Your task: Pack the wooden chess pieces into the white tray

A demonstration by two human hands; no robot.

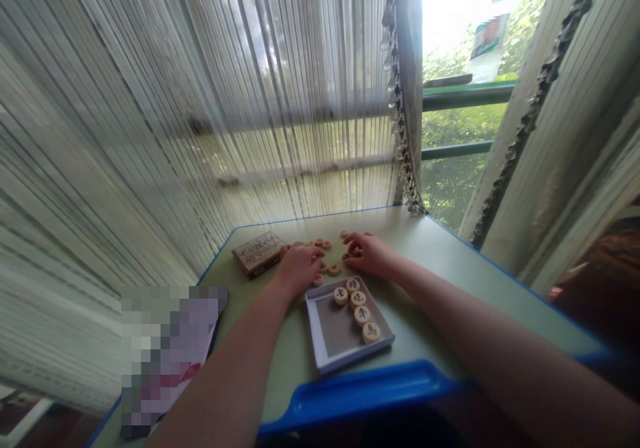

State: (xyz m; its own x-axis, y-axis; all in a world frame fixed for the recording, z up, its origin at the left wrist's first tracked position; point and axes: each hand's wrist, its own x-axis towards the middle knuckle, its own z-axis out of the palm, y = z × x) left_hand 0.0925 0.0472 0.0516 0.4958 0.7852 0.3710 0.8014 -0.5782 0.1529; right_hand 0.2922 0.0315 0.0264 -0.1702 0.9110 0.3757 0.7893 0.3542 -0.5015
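Round wooden Chinese chess pieces [333,270] lie scattered on the pale green table beyond a shallow open box tray [315,341]. Inside the tray, several pieces [362,315] with dark characters lie face up along its right side and far end. My left hand [299,266] rests palm down beside the loose pieces, its fingers stretched over some of them. Opposite it, my right hand [369,253] has its fingers apart and slightly bent, with the lower fingertips touching a piece [345,257]. Both hands partly cover the pieces under them.
The printed box lid [259,253] lies left of my left hand. A blurred flat item [175,361] is at the table's left edge. A blue raised edge [370,388] runs along the near side. String curtains [300,101] hang behind the table, by a window.
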